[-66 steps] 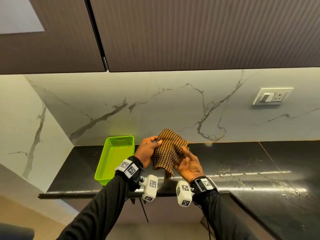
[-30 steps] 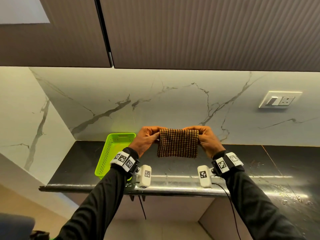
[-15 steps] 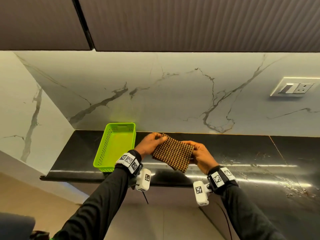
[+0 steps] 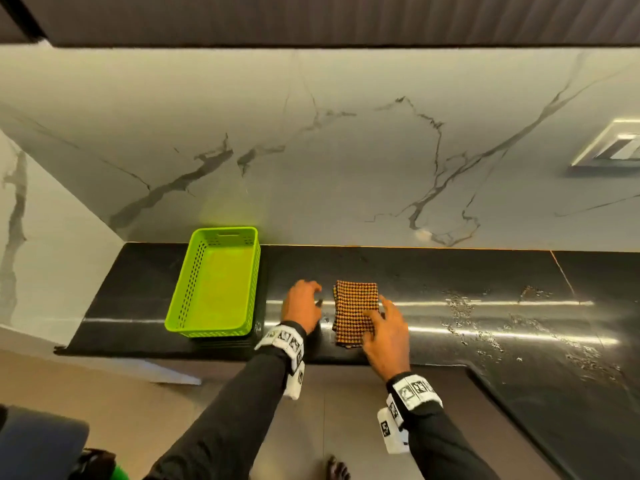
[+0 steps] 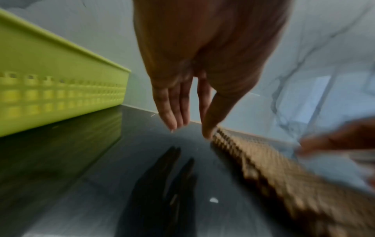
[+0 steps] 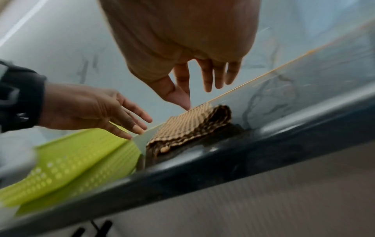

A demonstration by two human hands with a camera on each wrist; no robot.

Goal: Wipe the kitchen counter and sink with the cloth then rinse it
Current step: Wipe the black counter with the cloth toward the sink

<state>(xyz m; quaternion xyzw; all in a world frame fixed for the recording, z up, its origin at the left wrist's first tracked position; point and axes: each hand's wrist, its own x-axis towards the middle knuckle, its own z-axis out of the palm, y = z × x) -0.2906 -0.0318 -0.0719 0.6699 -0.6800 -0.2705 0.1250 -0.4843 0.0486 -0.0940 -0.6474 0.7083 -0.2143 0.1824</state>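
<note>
A folded brown-and-orange checked cloth (image 4: 354,311) (image 6: 188,128) (image 5: 284,168) lies flat on the black counter (image 4: 450,271) near its front edge. My left hand (image 4: 302,306) (image 5: 188,125) hovers just left of the cloth with straight fingers, holding nothing; its thumb tip is at the cloth's far left corner. My right hand (image 4: 386,332) (image 6: 199,96) hangs over the cloth's near right part with fingers spread and relaxed, a little above it in the right wrist view. No sink is in view.
A lime-green perforated basket (image 4: 216,282) (image 5: 50,89) (image 6: 71,168) stands on the counter left of my left hand. Crumbs and wet streaks (image 4: 485,317) cover the counter to the right. A marble wall (image 4: 311,150) backs the counter, with a switch plate (image 4: 613,147) at right.
Both hands held the folded cloth up in the air; now it lies on the counter and both hands have let go. The view has tilted down.
</note>
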